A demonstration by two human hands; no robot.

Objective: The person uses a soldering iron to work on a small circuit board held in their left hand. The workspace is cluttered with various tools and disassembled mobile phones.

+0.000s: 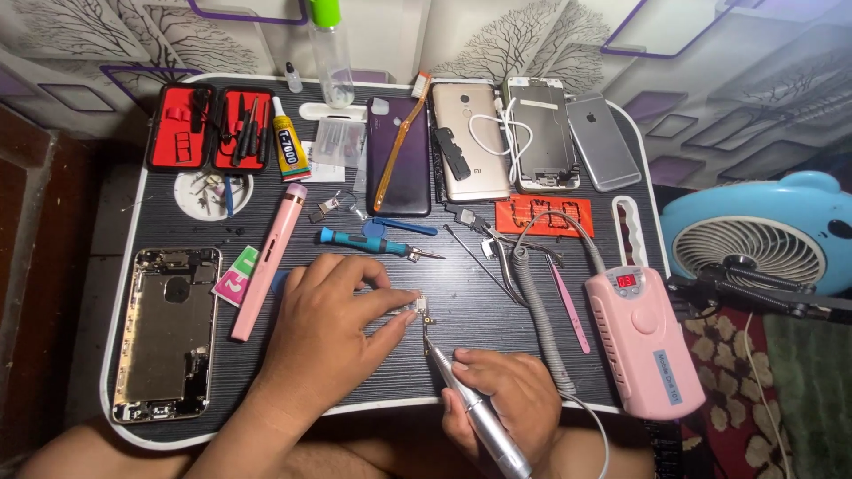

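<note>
Left hand (333, 324): fingertips pinched shut on small metal part (415, 308), pressed flat to dark tray table (461, 302) at centre. Right hand (501, 399): closed around silver rotary handpiece (475, 408), tip touching part. Pink control unit (641, 341) to right.

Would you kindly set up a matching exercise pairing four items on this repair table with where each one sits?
Things:
1. Open phone chassis
2. Pink control unit
3. Red tool case
4. Rotary handpiece

Places:
A. In the right hand
B. Back left corner of the table
C. Front left of the table
D. Front right edge of the table

Pairs: 1-C, 2-D, 3-B, 4-A
</note>
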